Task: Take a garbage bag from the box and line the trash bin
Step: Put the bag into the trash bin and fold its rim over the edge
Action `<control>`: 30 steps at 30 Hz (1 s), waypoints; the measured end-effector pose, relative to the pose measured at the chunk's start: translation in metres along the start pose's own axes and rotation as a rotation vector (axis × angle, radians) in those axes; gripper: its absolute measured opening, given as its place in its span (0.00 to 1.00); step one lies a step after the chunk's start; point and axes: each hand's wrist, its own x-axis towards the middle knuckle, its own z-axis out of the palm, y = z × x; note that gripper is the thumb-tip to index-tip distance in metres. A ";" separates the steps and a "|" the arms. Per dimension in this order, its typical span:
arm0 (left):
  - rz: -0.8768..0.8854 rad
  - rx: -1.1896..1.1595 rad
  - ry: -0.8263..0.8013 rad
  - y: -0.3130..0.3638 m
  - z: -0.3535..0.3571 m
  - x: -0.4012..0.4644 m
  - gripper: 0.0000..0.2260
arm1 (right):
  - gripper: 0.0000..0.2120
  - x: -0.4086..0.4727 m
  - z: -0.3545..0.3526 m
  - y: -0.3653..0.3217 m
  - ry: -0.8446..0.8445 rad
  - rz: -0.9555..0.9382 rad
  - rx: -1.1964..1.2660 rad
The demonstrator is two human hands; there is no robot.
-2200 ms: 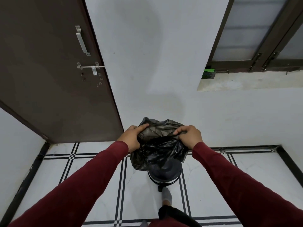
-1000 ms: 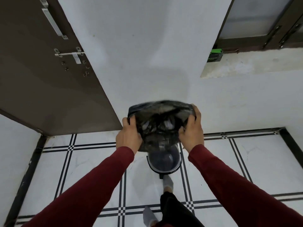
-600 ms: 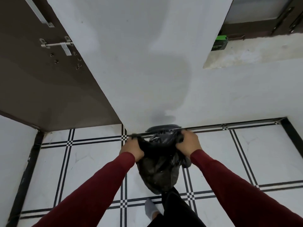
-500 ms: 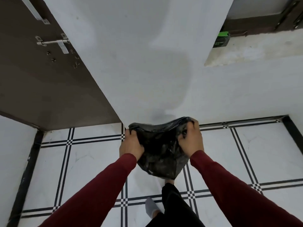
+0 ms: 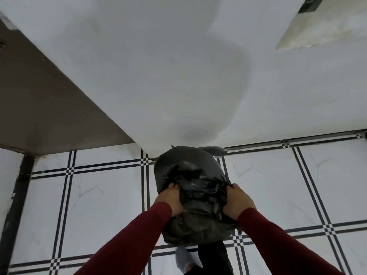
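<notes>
Now both hands (image 5: 204,203) clutch the garbage bag (image 5: 190,175) between them.

Hands: two, left hand (image 5: 171,199) at 8 o'clock of the bag, right hand (image 5: 237,203) at 4 o'clock
Garbage bags: one, black garbage bag (image 5: 190,187)
Red sleeves: two, sleeve (image 5: 127,243) and sleeve (image 5: 282,243)
Doors: one, brown door (image 5: 45,108) at 10 o'clock
Window ledges: one, ledge (image 5: 321,30) at 1 o'clock
Socked feet: one, foot (image 5: 183,259) at 6 o'clock
</notes>
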 end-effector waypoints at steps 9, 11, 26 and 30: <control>-0.009 0.096 -0.225 -0.003 0.092 0.169 0.21 | 0.22 0.130 0.061 0.040 -0.252 0.161 -0.112; -0.005 0.104 -0.284 -0.004 0.112 0.206 0.20 | 0.20 0.156 0.077 0.045 -0.350 0.134 -0.064; 0.080 0.291 -0.106 -0.053 0.140 0.319 0.16 | 0.24 0.276 0.163 0.049 0.108 -0.068 -0.213; 0.143 0.447 -0.069 -0.063 0.142 0.314 0.15 | 0.25 0.284 0.165 0.046 -0.027 -0.097 -0.444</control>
